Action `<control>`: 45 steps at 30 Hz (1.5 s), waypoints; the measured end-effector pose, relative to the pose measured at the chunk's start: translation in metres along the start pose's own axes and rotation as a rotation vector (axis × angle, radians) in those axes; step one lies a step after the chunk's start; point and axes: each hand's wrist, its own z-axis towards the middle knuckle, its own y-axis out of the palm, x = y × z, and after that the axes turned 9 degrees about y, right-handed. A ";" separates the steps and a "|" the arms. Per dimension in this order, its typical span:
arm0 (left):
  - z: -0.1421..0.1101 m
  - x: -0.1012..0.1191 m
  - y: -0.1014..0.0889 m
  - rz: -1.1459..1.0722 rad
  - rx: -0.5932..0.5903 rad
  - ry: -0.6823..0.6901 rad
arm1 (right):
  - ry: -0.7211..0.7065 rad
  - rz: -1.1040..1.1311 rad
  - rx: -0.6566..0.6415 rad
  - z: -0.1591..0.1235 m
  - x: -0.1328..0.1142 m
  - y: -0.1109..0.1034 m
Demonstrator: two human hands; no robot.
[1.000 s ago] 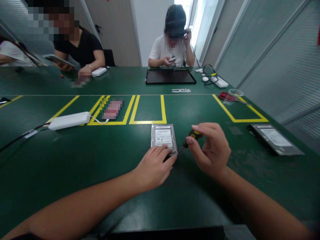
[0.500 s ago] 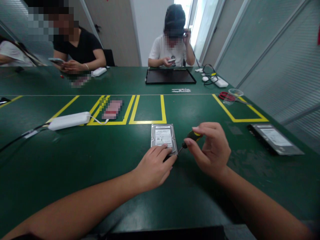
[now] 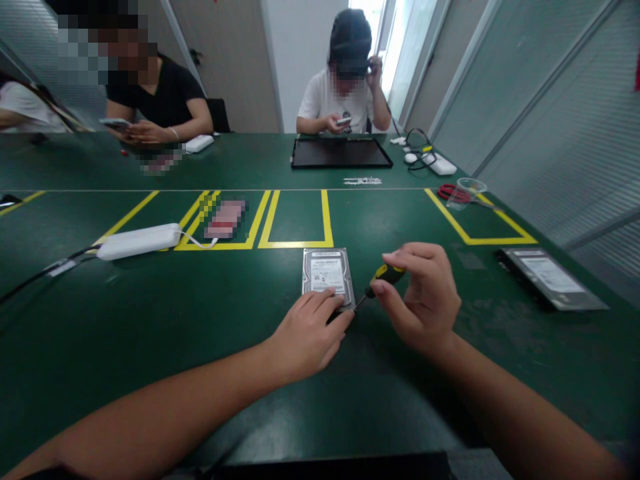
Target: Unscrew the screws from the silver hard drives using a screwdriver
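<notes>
A silver hard drive (image 3: pixel 325 267) with a white label lies flat on the green table (image 3: pixel 200 313) in front of me. My left hand (image 3: pixel 310 333) grips its near end, with fingers over the top and its near right corner. My right hand (image 3: pixel 425 293) pinches the black and yellow handle of a small screwdriver (image 3: pixel 386 273) between thumb and fingers. The screwdriver slants down to the left, and its tip meets the drive's near right corner beside my left fingertips. What the tip touches there is too small to tell.
At the right lies a larger drive-like metal unit (image 3: pixel 550 280). A white power strip (image 3: pixel 140 241) and a blurred pink phone-like thing (image 3: pixel 226 219) are at the left. Across the table, near a dark flat panel (image 3: pixel 341 153), people hold phones. Red-handled pliers (image 3: pixel 454 193) rest at the far right.
The screwdriver handle has turned in my right fingers, showing its yellow part differently. My left hand and the hard drive stay put. The co-worker at far left has brought both hands to a phone.
</notes>
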 end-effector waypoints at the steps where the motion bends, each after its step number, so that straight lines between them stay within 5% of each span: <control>1: 0.000 0.000 0.000 0.001 -0.002 0.001 | -0.007 -0.013 0.012 0.000 0.001 0.000; 45: 0.000 0.000 -0.002 0.004 0.001 -0.003 | 0.033 0.146 -0.046 -0.003 -0.002 -0.001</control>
